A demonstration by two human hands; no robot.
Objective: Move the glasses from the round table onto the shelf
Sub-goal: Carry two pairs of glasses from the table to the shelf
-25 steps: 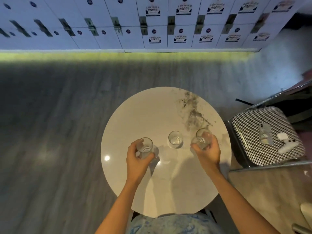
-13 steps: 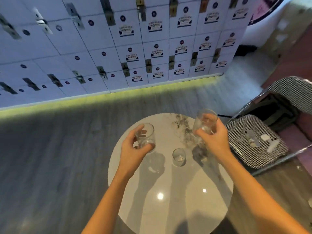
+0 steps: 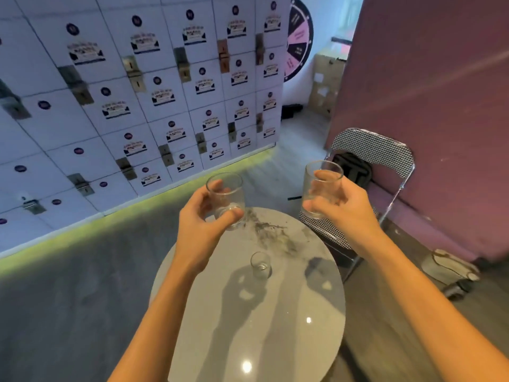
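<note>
My left hand (image 3: 202, 226) grips a clear glass (image 3: 227, 198) and holds it upright in the air above the far edge of the round marble table (image 3: 311, 312). My right hand (image 3: 343, 210) holds a second clear glass (image 3: 321, 186) raised over the table's right side. A third, smaller-looking glass (image 3: 261, 265) still stands on the tabletop between my forearms. No shelf is in view.
A wall of white lockers (image 3: 132, 106) runs along the left and back. A houndstooth folding chair (image 3: 371, 155) stands right of the table against a pink wall (image 3: 440, 106). Cardboard boxes (image 3: 326, 84) and a prize wheel (image 3: 298, 37) sit in the far corner.
Both hands have lifted their glasses off the table and raised them higher. The view has tilted up and turned right, toward the pink wall and chair.
</note>
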